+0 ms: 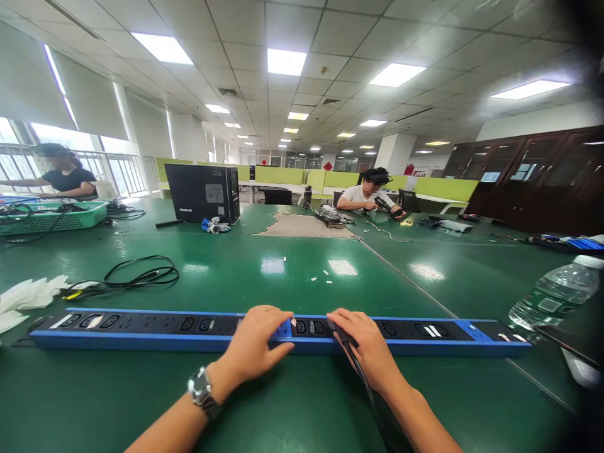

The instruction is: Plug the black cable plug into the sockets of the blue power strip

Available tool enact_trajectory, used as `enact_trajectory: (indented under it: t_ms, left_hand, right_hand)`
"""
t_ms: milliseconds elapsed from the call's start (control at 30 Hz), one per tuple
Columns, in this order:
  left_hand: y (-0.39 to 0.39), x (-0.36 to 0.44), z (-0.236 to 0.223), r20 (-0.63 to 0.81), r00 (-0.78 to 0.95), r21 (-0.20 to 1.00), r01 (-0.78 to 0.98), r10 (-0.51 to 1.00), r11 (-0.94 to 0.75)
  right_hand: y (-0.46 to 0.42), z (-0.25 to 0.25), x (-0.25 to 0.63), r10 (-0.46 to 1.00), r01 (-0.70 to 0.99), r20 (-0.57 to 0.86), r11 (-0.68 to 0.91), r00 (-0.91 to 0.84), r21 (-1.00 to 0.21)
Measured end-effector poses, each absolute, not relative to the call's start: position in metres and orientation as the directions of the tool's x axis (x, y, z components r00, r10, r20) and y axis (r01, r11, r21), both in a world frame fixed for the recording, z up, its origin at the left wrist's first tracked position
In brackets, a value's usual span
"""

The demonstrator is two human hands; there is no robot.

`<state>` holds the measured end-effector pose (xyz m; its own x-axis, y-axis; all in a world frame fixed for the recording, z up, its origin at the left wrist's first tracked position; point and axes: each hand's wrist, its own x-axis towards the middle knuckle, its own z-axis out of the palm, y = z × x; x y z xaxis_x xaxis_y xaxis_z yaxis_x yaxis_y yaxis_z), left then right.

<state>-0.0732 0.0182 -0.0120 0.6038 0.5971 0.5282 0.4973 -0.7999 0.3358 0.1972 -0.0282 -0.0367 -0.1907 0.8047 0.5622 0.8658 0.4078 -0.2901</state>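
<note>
Where we see the far left: green basket (82, 218) with black cables, toward the tabletop's (226, 264) far left corner; person in a dark top (70, 179) just beyond.
White material: crumpled (35, 294), toward the left edge, nearer us than the basket.
Cable coil: black (153, 275), loose loops, behind the strip's left end.
Black computer case (201, 192): upright, toward the far edge, small blue-and-white bundle (216, 225) at its foot.
Our left hand (252, 343): not clenched, grasping nothing; fingers stretched over the strip just left of its middle, thumb spread toward us. Silver watch (201, 387) on that wrist.
Blue power strip (309, 345): flat, lengthwise left to right across the tabletop's near side, sockets up.
Our right hand (365, 346): grasping the plug end of a black cord (359, 371) at the strip, just right of middle; we can't tell if it's seated. Cord trails toward us.
Person in a white top (363, 196): at the far edge, holding a dark object.
Bottle (552, 296): clear, white cap, beyond the strip's right end, toward the right edge.
</note>
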Motion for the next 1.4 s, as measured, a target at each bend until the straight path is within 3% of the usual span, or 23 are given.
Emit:
enact_trajectory:
  t_ms: [233,467,567,667,733,933,1167,1400]
  left_hand:
    - [0.012,0.012,-0.003,0.471,0.706,0.402,0.361,0.528,-0.841]
    - [0.016,0.044,-0.008,0.347,0.693,0.323,0.544,0.632,-0.774]
    - [0.014,0.050,-0.005,0.430,0.661,0.343,0.511,0.615,-0.788]
    - [0.012,0.035,0.001,0.602,0.553,0.392,0.424,0.577,-0.816]
    - [0.015,0.010,0.001,0.624,0.491,0.425,0.441,0.608,-0.791]
    - [0.035,-0.070,-0.018,0.388,0.427,0.600,0.555,0.817,-0.576]
    - [0.033,-0.068,-0.017,0.339,0.570,0.440,0.607,0.749,-0.662]
    - [0.031,-0.077,-0.020,0.351,0.548,0.381,0.657,0.759,-0.651]
  right_hand:
    - [-0.027,-0.051,0.210,0.804,0.882,0.572,0.377,-0.161,-0.282]
    - [-0.031,-0.067,0.217,0.797,0.956,0.601,0.222,-0.064,-0.193]
    - [-0.031,-0.067,0.217,0.835,0.975,0.539,0.199,-0.115,-0.101]
    - [-0.031,-0.064,0.217,0.842,0.980,0.525,0.189,-0.129,-0.062]
    - [-0.030,-0.063,0.217,0.848,0.981,0.514,0.184,-0.130,-0.055]
    - [-0.029,-0.060,0.220,0.871,0.981,0.474,0.179,-0.126,-0.069]
    - [-0.026,-0.058,0.220,0.867,0.984,0.481,0.170,-0.127,-0.047]
    - [-0.019,-0.058,0.215,0.852,0.988,0.511,0.150,-0.111,-0.035]
